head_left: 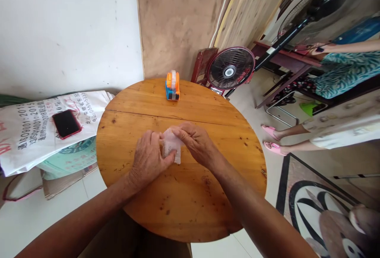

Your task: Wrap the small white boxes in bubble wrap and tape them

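Between my hands, over the middle of the round wooden table (184, 206), is a small pale, translucent packet (171, 142) that looks like bubble wrap. My left hand (151, 153) grips its left side, thumb across the lower part. The fingers of my right hand (192, 139) close on its upper right edge, thumb on top. Whatever may be inside the packet cannot be made out. Farther back on the table stands an orange and blue tape dispenser (172, 85) with a roll of clear tape, apart from both hands.
At the left, a phone (67, 124) lies on white printed sacks (32, 131). Behind the table's right rear edge stand a round fan (229, 71) and a taller black fan (285, 40). Two people are to the right, one in pink sandals (273, 147). A wall borders the back.
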`<control>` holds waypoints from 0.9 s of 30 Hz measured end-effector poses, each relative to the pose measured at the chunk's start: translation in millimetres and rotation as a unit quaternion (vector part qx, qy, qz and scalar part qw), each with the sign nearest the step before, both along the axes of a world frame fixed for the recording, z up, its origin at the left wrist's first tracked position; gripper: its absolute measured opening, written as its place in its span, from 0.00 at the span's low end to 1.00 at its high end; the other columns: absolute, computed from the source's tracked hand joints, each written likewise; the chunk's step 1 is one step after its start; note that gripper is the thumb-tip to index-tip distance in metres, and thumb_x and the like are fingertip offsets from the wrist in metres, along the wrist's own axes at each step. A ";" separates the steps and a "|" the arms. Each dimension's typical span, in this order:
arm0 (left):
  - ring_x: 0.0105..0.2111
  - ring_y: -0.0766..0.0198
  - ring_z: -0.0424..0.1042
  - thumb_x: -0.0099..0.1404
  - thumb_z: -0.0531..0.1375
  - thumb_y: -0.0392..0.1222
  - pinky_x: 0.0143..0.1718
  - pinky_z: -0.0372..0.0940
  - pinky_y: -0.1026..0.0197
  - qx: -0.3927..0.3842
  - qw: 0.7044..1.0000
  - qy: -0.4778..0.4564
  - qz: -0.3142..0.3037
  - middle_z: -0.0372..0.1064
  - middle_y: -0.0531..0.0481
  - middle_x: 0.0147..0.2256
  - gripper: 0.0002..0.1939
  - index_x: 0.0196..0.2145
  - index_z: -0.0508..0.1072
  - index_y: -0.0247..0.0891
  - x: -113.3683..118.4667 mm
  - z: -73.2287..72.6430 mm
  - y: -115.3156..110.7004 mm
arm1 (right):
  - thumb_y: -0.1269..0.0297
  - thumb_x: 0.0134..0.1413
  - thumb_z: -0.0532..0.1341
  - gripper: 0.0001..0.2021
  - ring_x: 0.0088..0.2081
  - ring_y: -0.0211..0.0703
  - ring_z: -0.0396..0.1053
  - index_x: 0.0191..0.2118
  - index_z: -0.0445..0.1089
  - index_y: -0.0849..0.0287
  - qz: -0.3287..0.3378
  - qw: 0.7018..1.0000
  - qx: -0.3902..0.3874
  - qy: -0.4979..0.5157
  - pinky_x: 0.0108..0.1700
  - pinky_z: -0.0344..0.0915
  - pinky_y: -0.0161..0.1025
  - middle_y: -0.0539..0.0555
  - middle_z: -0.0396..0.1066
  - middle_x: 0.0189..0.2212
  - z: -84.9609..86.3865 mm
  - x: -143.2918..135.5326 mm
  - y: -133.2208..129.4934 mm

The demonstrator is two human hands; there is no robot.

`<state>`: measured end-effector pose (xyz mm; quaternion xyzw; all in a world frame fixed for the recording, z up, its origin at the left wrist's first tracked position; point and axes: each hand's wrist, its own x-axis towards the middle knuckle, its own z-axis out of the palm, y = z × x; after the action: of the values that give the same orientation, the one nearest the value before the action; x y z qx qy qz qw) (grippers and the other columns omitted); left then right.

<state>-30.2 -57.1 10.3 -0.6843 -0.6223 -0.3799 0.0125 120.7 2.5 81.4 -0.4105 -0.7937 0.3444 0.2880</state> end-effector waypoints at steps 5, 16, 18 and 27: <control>0.54 0.46 0.66 0.59 0.62 0.43 0.54 0.64 0.43 -0.038 0.992 -0.107 -0.050 0.64 0.39 0.53 0.34 0.60 0.55 0.39 -0.6 -5.9 4.3 | 0.48 0.64 0.52 0.22 0.29 0.37 0.60 0.24 0.64 0.58 -0.006 0.999 -0.001 0.032 0.34 0.57 0.35 0.50 0.63 0.24 -3.7 1.7 -16.4; 0.43 0.51 0.66 0.63 0.60 0.40 0.44 0.66 0.48 0.077 0.996 -0.008 -0.037 0.64 0.42 0.42 0.14 0.47 0.67 0.38 0.6 -2.1 -3.7 | 0.43 0.54 0.58 0.22 0.24 0.35 0.54 0.24 0.61 0.58 0.007 0.980 -0.163 0.115 0.27 0.54 0.34 0.46 0.56 0.21 2.1 -6.9 29.1; 0.39 0.54 0.65 0.65 0.58 0.38 0.40 0.65 0.51 0.069 0.995 0.027 -0.061 0.64 0.43 0.39 0.11 0.46 0.71 0.38 0.1 -0.2 -4.6 | 0.44 0.54 0.58 0.21 0.24 0.34 0.54 0.24 0.61 0.58 0.008 0.982 -0.152 0.107 0.27 0.53 0.34 0.46 0.55 0.21 2.8 -8.8 28.2; 0.36 0.62 0.67 0.66 0.57 0.38 0.40 0.66 0.59 -0.038 0.981 -0.139 -0.131 0.61 0.49 0.36 0.06 0.38 0.73 0.39 -5.1 -2.0 -1.0 | 0.44 0.58 0.55 0.23 0.25 0.35 0.53 0.22 0.62 0.59 0.020 0.994 -0.093 0.062 0.29 0.51 0.34 0.47 0.56 0.22 3.7 -7.3 8.3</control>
<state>-35.3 -58.1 8.3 -0.7002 -0.5373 -0.4457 -0.1500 113.4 10.8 85.2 -0.3973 -0.7468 0.4471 0.2907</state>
